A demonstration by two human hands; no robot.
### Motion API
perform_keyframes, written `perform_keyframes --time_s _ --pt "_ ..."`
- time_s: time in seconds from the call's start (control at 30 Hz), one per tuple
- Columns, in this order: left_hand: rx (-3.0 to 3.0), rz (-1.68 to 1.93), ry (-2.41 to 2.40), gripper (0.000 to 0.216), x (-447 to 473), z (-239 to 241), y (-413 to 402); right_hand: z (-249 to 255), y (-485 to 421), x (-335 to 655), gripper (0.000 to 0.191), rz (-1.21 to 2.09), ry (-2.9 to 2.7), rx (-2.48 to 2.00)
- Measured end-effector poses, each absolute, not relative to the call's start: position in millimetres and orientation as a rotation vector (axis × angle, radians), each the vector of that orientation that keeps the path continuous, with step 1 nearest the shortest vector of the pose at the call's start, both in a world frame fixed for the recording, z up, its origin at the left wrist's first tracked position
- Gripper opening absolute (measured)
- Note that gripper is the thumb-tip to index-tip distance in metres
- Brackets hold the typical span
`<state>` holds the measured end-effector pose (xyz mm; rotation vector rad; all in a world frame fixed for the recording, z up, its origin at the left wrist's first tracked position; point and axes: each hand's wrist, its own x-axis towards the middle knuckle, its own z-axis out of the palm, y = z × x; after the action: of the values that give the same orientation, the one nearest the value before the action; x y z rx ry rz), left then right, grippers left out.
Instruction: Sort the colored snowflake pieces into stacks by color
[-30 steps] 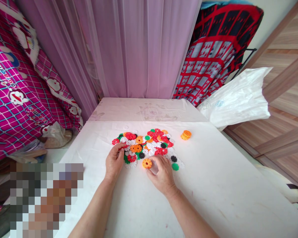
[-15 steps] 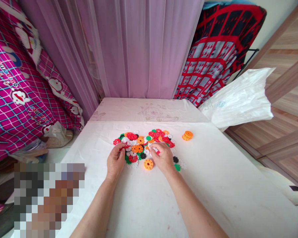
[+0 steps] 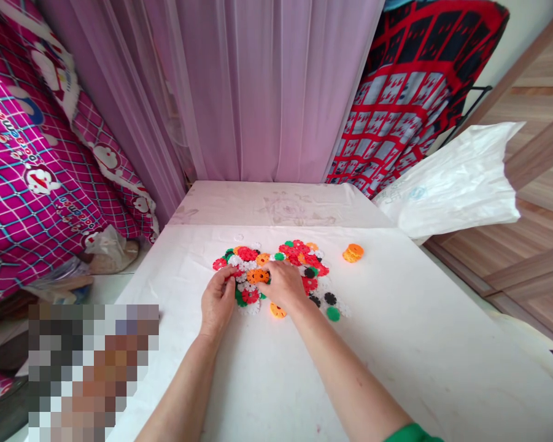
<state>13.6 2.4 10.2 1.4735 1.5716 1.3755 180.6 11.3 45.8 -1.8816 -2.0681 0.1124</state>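
A pile of notched plastic discs (image 3: 248, 253) in red, white, green, black and orange lies on the white-covered table. At the pile's left edge is my left hand (image 3: 218, 299), its fingers curled and thumb close to them; what they hold, if anything, is hidden. My right hand (image 3: 283, 283) reaches over the middle of the pile, thumb and forefinger closed at the right edge of some orange notched discs (image 3: 256, 276). Just below that hand, partly covered by it, sits another orange disc stack (image 3: 277, 310).
A small stack of orange discs (image 3: 352, 253) stands apart on the right. A green disc (image 3: 333, 314) and a black disc (image 3: 330, 298) lie at the pile's lower right. Beyond the table's right edge is a white plastic bag (image 3: 455, 184); a purple curtain (image 3: 267, 92) hangs behind.
My right hand has moved left from the pile's right part to the orange discs in the middle. My left hand stays at the left edge. The view has shifted slightly.
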Motion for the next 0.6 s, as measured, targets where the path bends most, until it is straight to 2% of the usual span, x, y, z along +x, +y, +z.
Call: perform_keyframes --time_s 0.17,0.4,0.6 --pt "1.49 1.364 1.561 0.03 13 8 3 50 14 183 0.027 0.239 -2.094 -1.851" --pt "1.484 1.377 1.562 0.029 12 3 5 48 -15 221 0.03 0.507 -1.74 -1.663" --pt "1.483 1.354 1.585 0.031 12 2 5 34 -62 228 0.027 0.302 -1.758 -1.476"
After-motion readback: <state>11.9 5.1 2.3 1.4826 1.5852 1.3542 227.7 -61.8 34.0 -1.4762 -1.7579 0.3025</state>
